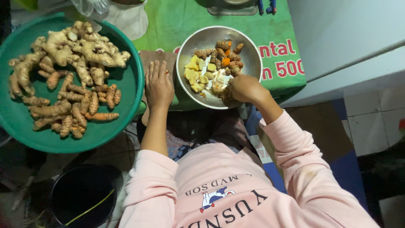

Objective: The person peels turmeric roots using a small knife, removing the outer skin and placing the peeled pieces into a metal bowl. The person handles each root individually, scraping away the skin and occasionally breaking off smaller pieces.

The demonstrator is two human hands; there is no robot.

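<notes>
The left hand [159,84] lies flat, palm down, fingers stretched out and close together, on a brown rectangular board [157,59] just left of the round shiny metal bowl [253,63]. Its forearm runs straight back to a rolled-up pink sleeve [152,173]. The right hand [243,88] is curled over the near rim of the bowl, wrist bent, fingers folded down into the bowl. Whether they pinch a piece cannot be told, since the back of the hand covers the fingertips and what lies beneath them.

Inside the bowl, pale yellow cut ginger pieces [195,71] sit on the left and knobbly brown-orange turmeric roots [225,54] at the far side. Left of the bowl, a wide green round plastic basin [130,84] holds whole ginger and turmeric roots [69,76]; its left edge is cut off by the frame.
</notes>
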